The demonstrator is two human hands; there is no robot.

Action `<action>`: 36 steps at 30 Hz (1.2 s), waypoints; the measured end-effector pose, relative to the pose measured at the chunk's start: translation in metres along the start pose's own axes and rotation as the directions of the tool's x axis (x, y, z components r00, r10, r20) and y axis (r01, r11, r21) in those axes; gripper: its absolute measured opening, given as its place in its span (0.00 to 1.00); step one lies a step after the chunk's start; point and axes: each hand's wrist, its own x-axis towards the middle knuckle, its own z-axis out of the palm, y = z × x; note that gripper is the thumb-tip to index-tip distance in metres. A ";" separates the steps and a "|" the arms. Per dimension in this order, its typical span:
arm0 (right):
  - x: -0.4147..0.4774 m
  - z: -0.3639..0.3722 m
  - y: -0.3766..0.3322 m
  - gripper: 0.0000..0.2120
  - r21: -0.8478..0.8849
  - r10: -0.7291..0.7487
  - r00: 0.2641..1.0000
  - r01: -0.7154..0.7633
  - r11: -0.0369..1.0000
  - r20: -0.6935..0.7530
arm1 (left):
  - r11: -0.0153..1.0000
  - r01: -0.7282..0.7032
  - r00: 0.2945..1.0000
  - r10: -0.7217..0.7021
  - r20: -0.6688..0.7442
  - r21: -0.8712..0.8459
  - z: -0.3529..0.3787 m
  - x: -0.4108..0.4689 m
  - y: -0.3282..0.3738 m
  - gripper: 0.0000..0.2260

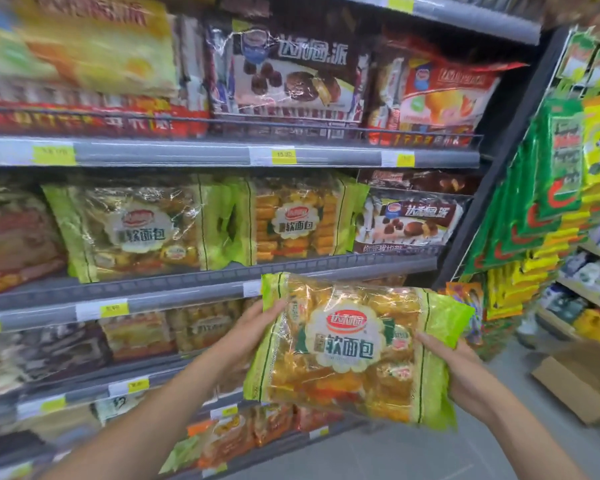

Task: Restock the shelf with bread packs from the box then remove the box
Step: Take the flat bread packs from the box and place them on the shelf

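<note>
My left hand [258, 322] and right hand [447, 365] grip one pack [354, 348] by its ends. Shelf [153, 284] at 11 o'clock shows two alike. Box [577, 384] at 3 o'clock not yet removed.

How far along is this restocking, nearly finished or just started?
Done: two matching shelved packs stand on the middle shelf. In hand: the left hand and right hand hold another bread pack below it. Left: placing it, then removing the cardboard box on the floor, whose contents I cannot see.

bread pack [354, 344]: glossy crinkled clear plastic | shelf [222, 155]: matt grey metal | box [582, 382]: matt brown cardboard
</note>
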 end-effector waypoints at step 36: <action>0.088 0.222 -0.049 0.36 -0.417 -0.299 0.951 0.243 0.876 -0.074 | 0.987 -0.160 0.968 0.155 -0.197 -0.009 -0.182 0.019 0.039 0.59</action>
